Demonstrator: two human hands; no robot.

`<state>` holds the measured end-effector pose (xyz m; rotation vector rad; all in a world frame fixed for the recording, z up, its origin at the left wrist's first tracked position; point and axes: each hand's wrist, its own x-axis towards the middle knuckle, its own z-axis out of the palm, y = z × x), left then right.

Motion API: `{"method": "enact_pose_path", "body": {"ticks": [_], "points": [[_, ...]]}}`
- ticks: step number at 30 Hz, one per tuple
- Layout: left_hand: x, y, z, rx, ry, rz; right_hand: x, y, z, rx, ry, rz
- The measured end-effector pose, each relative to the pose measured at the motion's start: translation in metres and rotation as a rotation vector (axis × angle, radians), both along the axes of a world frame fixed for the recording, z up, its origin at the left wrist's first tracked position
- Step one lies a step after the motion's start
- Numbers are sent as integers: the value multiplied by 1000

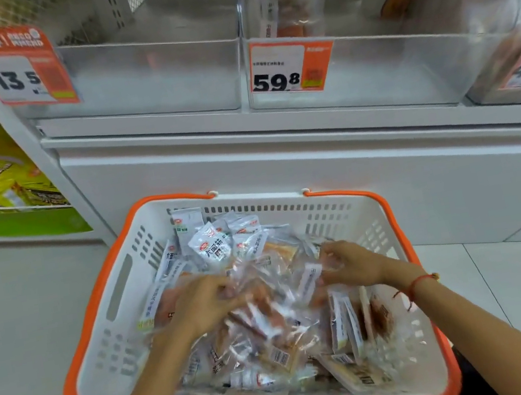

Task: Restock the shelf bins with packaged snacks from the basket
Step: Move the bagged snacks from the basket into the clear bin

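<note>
- Beyond my hands I see the white shelf [277, 145], its front running across the whole view.
- On it, above and ahead of my hands, stand clear shelf bins [157, 72]; the bin ahead of my left hand looks bare inside, the one ahead of my right hand holds some orange packets at its back.
- Price tags [290, 66] hang on the bin fronts, reading 13.5 and 59.8.
- Under both hands sits the white basket [125, 329] with orange rim and handles, on the floor in front of the shelf.
- Packaged snacks [265, 329] fill the basket in a loose heap, clear and white wrappers.
- My left hand [201, 303] lies on the heap, fingers curled into the packets; motion blur stops me telling whether it grips one.
- My right hand [351, 266], red cord at the wrist, pinches a packet's edge.
</note>
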<state>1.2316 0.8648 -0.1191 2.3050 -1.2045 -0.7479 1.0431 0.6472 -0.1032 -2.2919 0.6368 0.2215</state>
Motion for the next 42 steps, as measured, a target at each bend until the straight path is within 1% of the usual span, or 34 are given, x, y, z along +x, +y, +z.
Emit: {"method": "enact_pose_path", "body": {"ticks": [1, 3, 4, 5, 6, 8, 9, 10, 12, 14, 16, 18, 20, 21, 23, 24, 25, 26, 28, 30, 33, 35, 37, 38, 40, 42], "points": [[0, -3, 5, -72, 82, 57, -2, -3, 6, 113, -92, -85], [-2, -12, 16, -177, 309, 171, -7, -7, 25, 343, -258, -234], [-3, -15, 21, -188, 457, 229, -8, -9, 34, 452, -302, -276], [-4, -19, 25, -205, 647, 285, -9, -12, 41, 563, -310, -312], [-5, -22, 28, -247, 879, 343, -10, -13, 45, 649, -296, -341], [-9, -27, 34, -373, 1308, 424, -8, -13, 48, 741, -283, -377], [-13, -30, 36, -411, 1484, 454, -6, -11, 47, 773, -291, -403], [-19, -32, 39, -418, 1623, 482, -2, -9, 46, 806, -304, -429], [-29, -37, 46, -378, 1743, 516, 7, 0, 45, 872, -331, -453], [-34, -41, 48, -318, 1744, 479, 15, 7, 43, 908, -329, -445], [-34, -44, 48, -269, 1673, 461, 20, 12, 41, 892, -299, -426], [-35, -45, 49, -239, 1566, 446, 23, 14, 39, 870, -264, -433], [-39, -46, 50, -264, 1389, 443, 23, 15, 38, 883, -245, -433], [-39, -44, 51, -327, 1381, 450, 23, 15, 39, 892, -250, -425], [-35, -41, 54, -408, 1490, 447, 21, 13, 40, 883, -284, -408], [-30, -40, 51, -420, 1567, 450, 19, 10, 42, 857, -302, -393], [-24, -38, 46, -400, 1562, 435, 16, 7, 45, 819, -306, -368], [-18, -35, 46, -353, 1533, 380, 13, 2, 47, 771, -288, -334], [-3, -29, 38, -218, 1393, 207, 8, -3, 53, 647, -161, -242], [2, -27, 37, -116, 1288, 109, 7, -4, 58, 580, -62, -169], [0, -28, 40, -93, 1153, 164, 4, -2, 58, 561, -55, -112], [-2, -27, 38, -88, 1154, 189, 1, -3, 56, 522, -79, -160], [-6, -26, 37, -97, 1176, 206, 0, -8, 54, 434, -102, -244], [-10, -26, 37, -96, 1150, 203, 1, -10, 53, 382, -108, -258], [-17, -28, 34, -86, 1086, 191, 5, -10, 54, 239, -123, -197], [-22, -29, 34, -64, 1071, 196, 11, -6, 51, 120, -152, -171]]}}
